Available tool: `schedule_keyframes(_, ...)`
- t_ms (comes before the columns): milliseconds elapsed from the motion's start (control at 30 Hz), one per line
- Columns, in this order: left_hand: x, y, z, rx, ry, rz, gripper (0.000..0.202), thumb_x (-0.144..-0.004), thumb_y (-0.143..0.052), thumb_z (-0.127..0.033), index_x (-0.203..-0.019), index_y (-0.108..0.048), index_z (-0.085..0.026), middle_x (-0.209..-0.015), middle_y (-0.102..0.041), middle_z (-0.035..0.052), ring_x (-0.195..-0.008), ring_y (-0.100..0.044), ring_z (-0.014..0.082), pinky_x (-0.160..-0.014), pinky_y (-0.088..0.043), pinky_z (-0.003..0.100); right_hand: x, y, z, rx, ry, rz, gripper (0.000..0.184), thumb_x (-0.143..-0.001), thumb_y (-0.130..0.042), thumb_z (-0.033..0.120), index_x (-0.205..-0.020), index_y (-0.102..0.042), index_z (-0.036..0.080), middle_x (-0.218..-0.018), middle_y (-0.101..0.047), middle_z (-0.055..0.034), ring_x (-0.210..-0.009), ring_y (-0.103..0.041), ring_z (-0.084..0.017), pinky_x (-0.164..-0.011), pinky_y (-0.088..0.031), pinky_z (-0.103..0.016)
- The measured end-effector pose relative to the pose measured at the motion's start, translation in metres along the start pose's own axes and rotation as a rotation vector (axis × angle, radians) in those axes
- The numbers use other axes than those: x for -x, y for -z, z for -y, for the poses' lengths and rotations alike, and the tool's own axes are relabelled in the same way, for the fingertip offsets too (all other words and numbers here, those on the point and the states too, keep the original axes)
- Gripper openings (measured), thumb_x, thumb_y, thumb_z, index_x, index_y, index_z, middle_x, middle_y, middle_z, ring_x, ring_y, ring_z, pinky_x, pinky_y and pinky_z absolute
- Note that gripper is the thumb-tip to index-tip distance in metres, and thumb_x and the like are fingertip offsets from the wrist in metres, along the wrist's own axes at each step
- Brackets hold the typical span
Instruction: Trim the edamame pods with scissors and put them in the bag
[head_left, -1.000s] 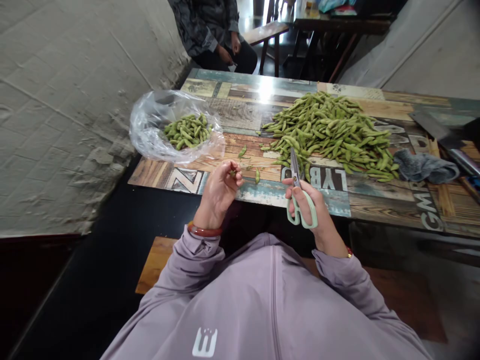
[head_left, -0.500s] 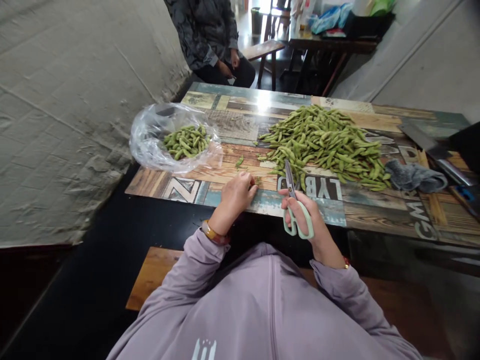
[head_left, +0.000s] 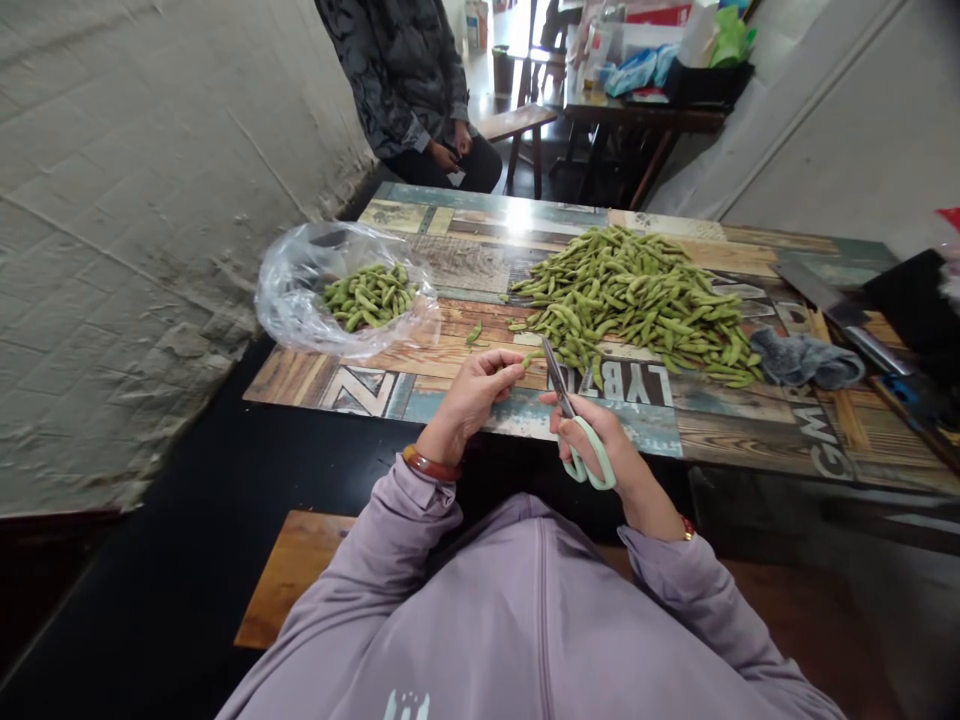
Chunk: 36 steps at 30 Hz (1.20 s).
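Observation:
Between thumb and fingers, my left hand [head_left: 480,388] pinches a green soybean pod [head_left: 532,357], its tip pointing right. My right hand [head_left: 592,432] grips a pair of scissors [head_left: 592,455] with pale green handles, blades angled up toward the pod's end. Just beyond the blades spreads a large heap of soybean pods [head_left: 630,290]. To the left lies a clear plastic bag [head_left: 289,300], its mouth facing right, with a smaller pile of pods [head_left: 369,297] in it. One loose pod [head_left: 474,333] rests on the table between bag and heap.
A grey cloth [head_left: 810,358] lies right of the heap, near a cleaver [head_left: 814,290]. Across the table sits a person [head_left: 409,90] with hands in the lap. A wall [head_left: 150,200] borders the left side; a second table [head_left: 645,112] holds packages behind.
My left hand has turned and lifted slightly, and a pod now shows at its fingertips. The scissors have shifted left, closer to that pod. The whole view has moved a little.

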<state>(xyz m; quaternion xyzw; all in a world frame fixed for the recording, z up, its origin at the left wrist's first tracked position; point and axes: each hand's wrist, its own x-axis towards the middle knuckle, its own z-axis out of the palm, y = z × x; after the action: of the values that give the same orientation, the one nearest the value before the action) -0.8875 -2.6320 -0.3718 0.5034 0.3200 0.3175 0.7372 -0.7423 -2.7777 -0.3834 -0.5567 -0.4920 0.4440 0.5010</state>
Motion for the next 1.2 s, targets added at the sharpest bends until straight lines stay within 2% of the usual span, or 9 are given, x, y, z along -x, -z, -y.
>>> schedule_keyframes(233, 0.003, 0.004, 0.002, -0.006, -0.046, 0.063, 0.033, -0.067, -0.084, -0.039, -0.079, -0.066, -0.014, -0.060, -0.050, -0.0051, -0.048, -0.033, 0.0033, -0.047, -0.020, 0.021, 0.003, -0.003, 0.004, -0.061, -0.038, 0.117, 0.051, -0.092, -0.054, 0.057, -0.128, -0.055, 0.020, -0.092, -0.058, -0.0027, -0.063, -0.061, -0.012, -0.055, -0.053, -0.026)
schedule_keyframes(367, 0.005, 0.005, 0.002, -0.049, -0.060, 0.068, 0.033, -0.068, -0.083, -0.039, -0.078, -0.064, -0.013, -0.063, -0.050, -0.0048, -0.049, -0.032, 0.0036, -0.048, -0.021, 0.021, 0.007, -0.007, 0.009, 0.069, -0.093, 0.114, 0.051, -0.091, -0.056, 0.056, -0.126, -0.056, 0.019, -0.091, -0.056, -0.0021, -0.060, -0.057, -0.010, -0.052, -0.053, -0.025)
schedule_keyframes(667, 0.010, 0.006, -0.002, -0.113, -0.097, 0.117, 0.031, -0.071, -0.079, -0.037, -0.072, -0.060, -0.014, -0.065, -0.051, -0.0038, -0.053, -0.035, 0.0045, -0.052, -0.025, 0.021, 0.006, -0.012, 0.014, 0.295, -0.001, 0.079, 0.046, -0.093, -0.057, 0.047, -0.127, -0.059, 0.016, -0.093, -0.061, -0.0052, -0.070, -0.058, -0.013, -0.060, -0.052, -0.025)
schedule_keyframes(867, 0.013, 0.006, -0.003, -0.129, -0.094, 0.135, 0.026, -0.070, -0.079, -0.034, -0.071, -0.062, -0.014, -0.066, -0.053, -0.0024, -0.057, -0.039, 0.0065, -0.056, -0.030, 0.021, 0.005, -0.015, 0.010, 0.297, -0.018, 0.038, 0.045, -0.093, -0.056, 0.049, -0.125, -0.061, 0.018, -0.091, -0.061, -0.0046, -0.064, -0.057, -0.013, -0.054, -0.051, -0.023)
schedule_keyframes(1200, 0.012, 0.006, -0.002, -0.128, -0.103, 0.137, 0.025, -0.069, -0.079, -0.034, -0.071, -0.064, -0.014, -0.068, -0.056, -0.0018, -0.060, -0.043, 0.0079, -0.058, -0.032, 0.022, 0.004, -0.025, 0.006, 0.109, -0.146, 0.009, 0.049, -0.093, -0.052, 0.055, -0.119, -0.062, 0.015, -0.069, -0.059, 0.0015, -0.041, -0.051, -0.009, -0.039, -0.042, -0.022)
